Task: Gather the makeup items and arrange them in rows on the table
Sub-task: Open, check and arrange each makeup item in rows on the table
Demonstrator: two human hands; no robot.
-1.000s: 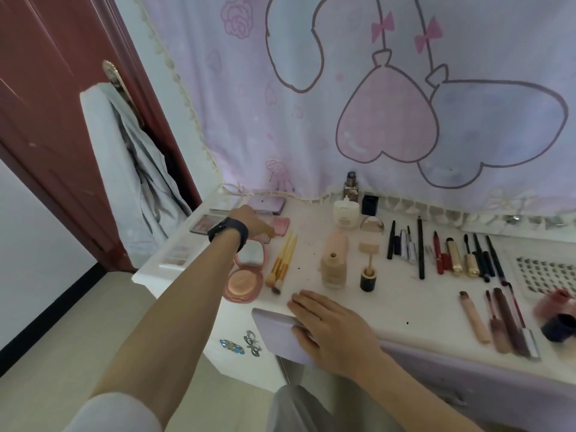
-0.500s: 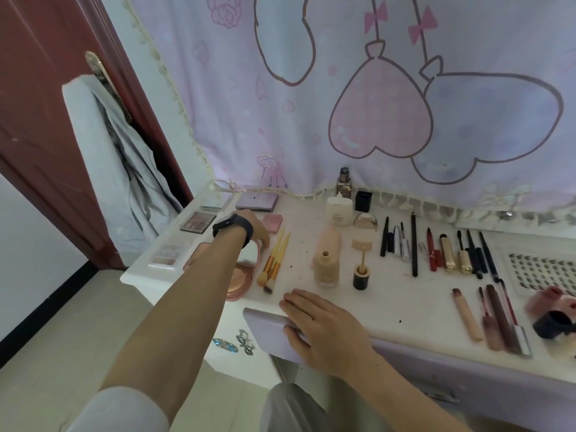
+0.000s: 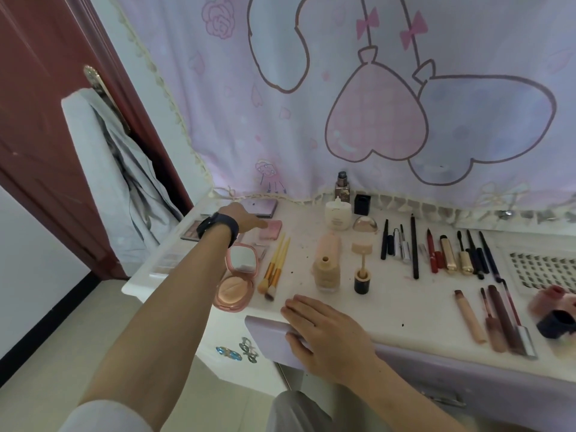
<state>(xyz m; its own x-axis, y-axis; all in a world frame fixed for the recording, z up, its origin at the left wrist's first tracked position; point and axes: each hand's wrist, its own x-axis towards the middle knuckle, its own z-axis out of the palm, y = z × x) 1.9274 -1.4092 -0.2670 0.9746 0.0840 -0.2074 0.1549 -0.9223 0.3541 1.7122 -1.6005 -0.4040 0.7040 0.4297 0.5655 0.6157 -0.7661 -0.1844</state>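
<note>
A lilac curtain (image 3: 311, 126) with drawn hearts and pink bows fills the upper right of my view. At upper left, a grey garment (image 3: 103, 182) hangs from the brass handle (image 3: 93, 77) of a dark red door (image 3: 37, 120). Beige floor (image 3: 62, 344) lies at lower left.

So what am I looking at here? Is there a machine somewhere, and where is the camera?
There is no machine here: these are a person's two bare arms. The single picture comes from a wide-angle camera worn on the person's head, looking forward and down, so the arms stretch away from you. The left hand, with a dark band at the wrist, reaches to a small pink compact towards the back of the white table. Its fingers look straight and seem to hold nothing. The right hand lies flat on the table's near edge. On the table lie an open mirror compact, two yellow-handled brushes, an open foundation bottle and a row of pencils and tubes.
</note>
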